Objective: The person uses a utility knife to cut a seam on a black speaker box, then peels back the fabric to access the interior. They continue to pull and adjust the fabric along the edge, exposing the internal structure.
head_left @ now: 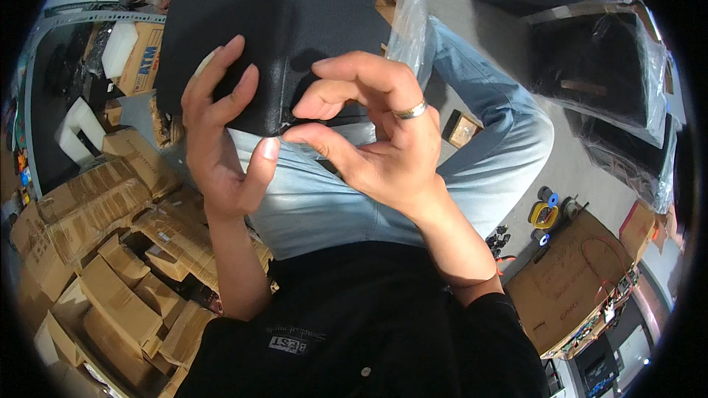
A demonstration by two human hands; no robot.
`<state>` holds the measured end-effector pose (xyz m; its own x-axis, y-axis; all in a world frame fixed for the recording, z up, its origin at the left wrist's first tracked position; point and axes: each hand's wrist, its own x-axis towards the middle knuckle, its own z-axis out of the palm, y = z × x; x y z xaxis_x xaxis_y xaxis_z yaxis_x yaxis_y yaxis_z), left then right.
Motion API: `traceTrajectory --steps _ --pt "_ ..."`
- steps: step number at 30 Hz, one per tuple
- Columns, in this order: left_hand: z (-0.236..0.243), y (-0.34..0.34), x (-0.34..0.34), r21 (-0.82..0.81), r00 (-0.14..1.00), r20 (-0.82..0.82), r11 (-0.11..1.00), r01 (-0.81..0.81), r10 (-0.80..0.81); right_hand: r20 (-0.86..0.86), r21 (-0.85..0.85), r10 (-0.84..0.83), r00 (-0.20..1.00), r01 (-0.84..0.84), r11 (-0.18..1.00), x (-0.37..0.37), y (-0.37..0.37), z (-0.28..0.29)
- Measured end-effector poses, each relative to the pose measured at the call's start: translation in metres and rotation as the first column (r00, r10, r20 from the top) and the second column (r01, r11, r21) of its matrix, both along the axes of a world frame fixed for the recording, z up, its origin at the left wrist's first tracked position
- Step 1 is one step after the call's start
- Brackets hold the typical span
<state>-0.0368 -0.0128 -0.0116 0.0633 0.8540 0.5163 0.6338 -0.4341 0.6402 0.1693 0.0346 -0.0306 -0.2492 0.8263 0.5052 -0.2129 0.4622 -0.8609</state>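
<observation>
A large black box (339,7) with a grained, leather-like covering leans across my lap, its ridged seam running down to the near corner. My right hand (394,129), with a ring on one finger, has thumb and forefinger closed in a pinch at that corner. My left hand (221,140) is on the other side of the seam. Its fingers are spread along the dark face, and its thumb reaches near the corner. Small rough bits show at the corner between the hands. Whether the right fingertips hold a loose flap there is too small to tell.
Flattened and open cardboard boxes (110,265) pile up at the left. Plastic-wrapped black boxes (597,66) stand at the far right. On the floor right of my leg are a yellow tub (544,214), blue-ended spools (547,195) and a brown panel (564,280) with wiring.
</observation>
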Motion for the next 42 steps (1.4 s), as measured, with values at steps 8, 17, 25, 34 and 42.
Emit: traceTrajectory --steps 8,17,25,34,42 --pt "-0.005 -0.002 -0.021 0.021 0.998 0.062 0.999 -0.03 0.028 0.029 0.044 -0.021 0.999 0.02 0.999 -0.027 -0.005 0.01" --pt "-0.011 0.0 -0.044 0.029 0.986 0.169 1.0 -0.01 0.005 0.042 -0.022 -0.022 0.999 0.023 0.999 -0.054 -0.009 0.019" --pt "-0.009 0.0 -0.048 0.061 0.985 0.173 0.998 -0.002 -0.009 0.138 0.117 -0.151 0.979 0.135 0.984 -0.061 -0.011 0.03" --pt "-0.01 0.002 -0.052 0.094 0.986 0.167 0.996 -0.008 -0.008 0.273 0.042 0.103 0.956 -0.119 0.992 -0.055 0.014 0.04" --pt "-0.015 -0.001 -0.056 0.06 0.97 0.234 0.997 0.051 -0.064 0.25 -0.016 0.164 0.954 -0.165 0.986 -0.059 0.011 0.038"
